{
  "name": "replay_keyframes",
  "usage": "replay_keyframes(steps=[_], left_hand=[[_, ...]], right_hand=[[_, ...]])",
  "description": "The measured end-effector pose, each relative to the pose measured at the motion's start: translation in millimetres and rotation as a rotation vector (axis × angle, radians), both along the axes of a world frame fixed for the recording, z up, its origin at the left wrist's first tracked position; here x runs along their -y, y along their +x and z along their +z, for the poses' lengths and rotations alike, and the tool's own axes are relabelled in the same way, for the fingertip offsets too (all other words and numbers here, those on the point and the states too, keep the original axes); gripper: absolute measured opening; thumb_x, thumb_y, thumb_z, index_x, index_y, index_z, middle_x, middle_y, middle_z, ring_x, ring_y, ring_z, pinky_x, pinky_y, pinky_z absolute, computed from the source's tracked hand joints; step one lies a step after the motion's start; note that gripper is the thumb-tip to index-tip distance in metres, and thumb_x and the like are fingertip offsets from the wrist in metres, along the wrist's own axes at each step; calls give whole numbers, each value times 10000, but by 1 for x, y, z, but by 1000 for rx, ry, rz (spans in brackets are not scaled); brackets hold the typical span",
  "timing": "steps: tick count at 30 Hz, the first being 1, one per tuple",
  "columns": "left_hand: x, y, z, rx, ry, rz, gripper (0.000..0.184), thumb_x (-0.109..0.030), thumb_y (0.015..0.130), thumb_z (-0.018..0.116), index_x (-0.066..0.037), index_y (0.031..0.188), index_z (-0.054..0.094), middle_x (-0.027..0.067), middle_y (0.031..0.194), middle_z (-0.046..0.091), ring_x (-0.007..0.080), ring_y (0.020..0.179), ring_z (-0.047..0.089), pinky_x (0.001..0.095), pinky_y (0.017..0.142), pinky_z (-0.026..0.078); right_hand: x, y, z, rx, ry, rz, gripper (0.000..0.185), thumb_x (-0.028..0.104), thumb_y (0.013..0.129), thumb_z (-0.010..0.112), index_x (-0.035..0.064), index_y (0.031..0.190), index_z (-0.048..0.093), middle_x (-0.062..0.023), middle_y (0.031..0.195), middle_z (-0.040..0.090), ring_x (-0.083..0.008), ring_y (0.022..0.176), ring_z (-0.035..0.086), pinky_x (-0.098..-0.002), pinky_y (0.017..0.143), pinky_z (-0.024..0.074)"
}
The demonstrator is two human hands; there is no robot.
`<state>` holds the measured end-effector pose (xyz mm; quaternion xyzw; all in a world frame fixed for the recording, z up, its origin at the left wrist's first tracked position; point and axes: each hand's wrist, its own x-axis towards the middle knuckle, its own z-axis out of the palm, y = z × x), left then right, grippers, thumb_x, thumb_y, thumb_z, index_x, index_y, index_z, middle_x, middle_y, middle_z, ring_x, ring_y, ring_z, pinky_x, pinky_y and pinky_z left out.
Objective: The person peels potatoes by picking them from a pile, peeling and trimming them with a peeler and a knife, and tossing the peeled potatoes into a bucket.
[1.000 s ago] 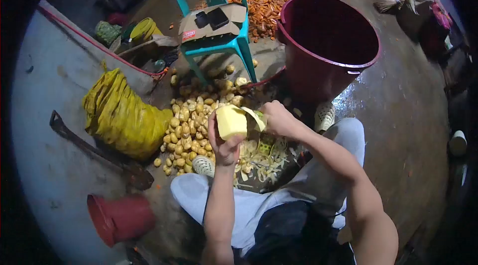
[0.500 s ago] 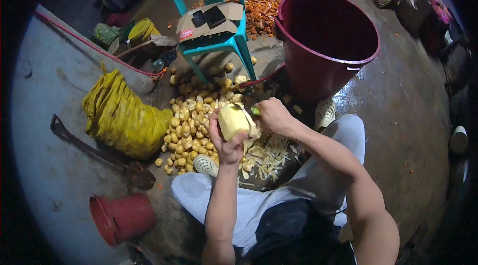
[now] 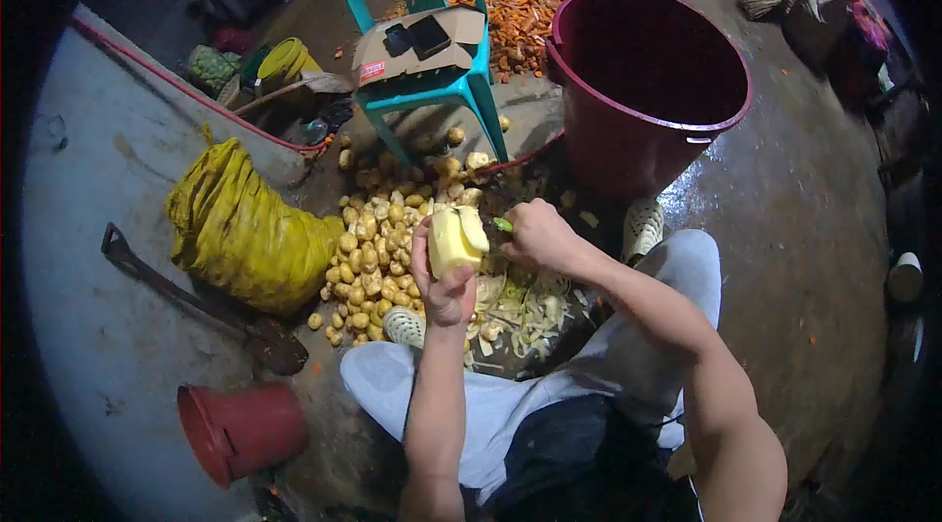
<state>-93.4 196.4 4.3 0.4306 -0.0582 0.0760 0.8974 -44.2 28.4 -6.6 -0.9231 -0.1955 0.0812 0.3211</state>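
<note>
My left hand [image 3: 446,291] is wrapped round a large peeled potato [image 3: 448,245], pale yellow with flat-cut sides. A lighter slice [image 3: 473,229] stands off the potato's right side. Just to the right, my right hand [image 3: 540,235] is closed on a green-handled peeler [image 3: 503,225]; most of the tool is hidden by the fingers and its blade is hard to make out. Beneath both hands, a heap of potatoes [image 3: 378,247] spreads over the floor. Pale peelings [image 3: 530,311] lie below my right hand.
A big maroon bin [image 3: 628,144] stands ahead on the right. A teal chair [image 3: 422,100] bears cardboard with dark objects, with orange scraps [image 3: 520,7] behind it. On the left are a yellow sack [image 3: 240,228], a long-handled shovel [image 3: 186,291] and a red bucket [image 3: 255,429].
My right hand has drawn slightly away from the potato. The strip that hung from its right side is gone from there, and a lighter slice shows on that side.
</note>
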Motion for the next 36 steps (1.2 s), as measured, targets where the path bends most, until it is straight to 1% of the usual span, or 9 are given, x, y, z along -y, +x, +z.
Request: replay_keyframes(steps=[7, 10, 13, 18, 29, 30, 31, 34, 36], left_hand=[[-4, -4, 1, -51, -38, -24, 845, -115, 567, 783, -14, 1317, 406, 98, 1197, 540, 246, 1138, 534, 361, 1042, 407], [-13, 1, -4, -138, -164, -1, 781, -87, 612, 767, -6, 1308, 424, 107, 1183, 560, 236, 1126, 545, 366, 1050, 406], [-11, -1, -14, -113, -101, 23, 761, -91, 639, 801, -20, 1300, 431, 89, 1171, 564, 208, 1064, 576, 345, 955, 493], [-4, 1, -17, -71, -96, 73, 799, -163, 639, 856, -37, 1299, 423, 70, 1178, 558, 196, 1045, 584, 340, 896, 526], [-2, 0, -4, -55, 55, -27, 888, -181, 536, 894, -22, 1278, 433, 69, 1143, 555, 199, 1052, 575, 326, 943, 491], [4, -2, 0, -30, 74, 27, 868, -264, 572, 891, -11, 1273, 447, 78, 1077, 599, 178, 959, 614, 297, 825, 543], [0, -5, -4, -34, 75, 24, 868, -264, 572, 891, -11, 1273, 447, 78, 1077, 599, 178, 959, 614, 297, 825, 543], [-8, -1, -8, -58, -10, -81, 864, -327, 597, 892, -25, 1275, 449, 52, 1070, 588, 84, 741, 592, 194, 531, 501], [-11, -1, -8, -75, -7, -88, 880, -343, 591, 900, -22, 1277, 450, 54, 1086, 583, 114, 829, 595, 210, 621, 514]], right_hand=[[1, 4, 6, -188, 20, -31, 355, 269, 732, 746, -65, 801, 651, -291, 824, 664, -425, 802, 670, -481, 753, 549], [0, -10, 21, -20, 119, 32, 265, 202, 701, 735, -27, 813, 663, -260, 738, 639, -424, 738, 649, -470, 694, 533], [-10, -21, 15, 175, 194, 46, 188, 102, 660, 670, 22, 829, 656, -219, 682, 620, -408, 671, 627, -466, 657, 518], [-10, -23, 15, 196, 138, 95, 242, 247, 693, 701, 46, 806, 627, -215, 713, 647, -422, 729, 649, -518, 677, 523], [-1, -15, 13, 159, 93, 18, 250, 230, 722, 737, 0, 773, 654, -233, 711, 645, -427, 727, 653, -503, 703, 543], [0, -5, 0, 94, 51, 30, 273, 244, 715, 746, -10, 759, 655, -241, 718, 645, -428, 733, 654, -497, 705, 546], [0, -1, -3, 30, 10, 40, 297, 259, 709, 754, -19, 746, 656, -248, 726, 646, -430, 739, 655, -490, 706, 550], [1, 0, 1, 9, 29, 49, 365, 293, 707, 775, -49, 733, 650, -269, 751, 647, -431, 761, 659, -480, 707, 557], [-1, 1, 5, -19, 28, 70, 381, 299, 707, 781, -57, 739, 649, -273, 758, 650, -427, 770, 663, -477, 708, 558]])
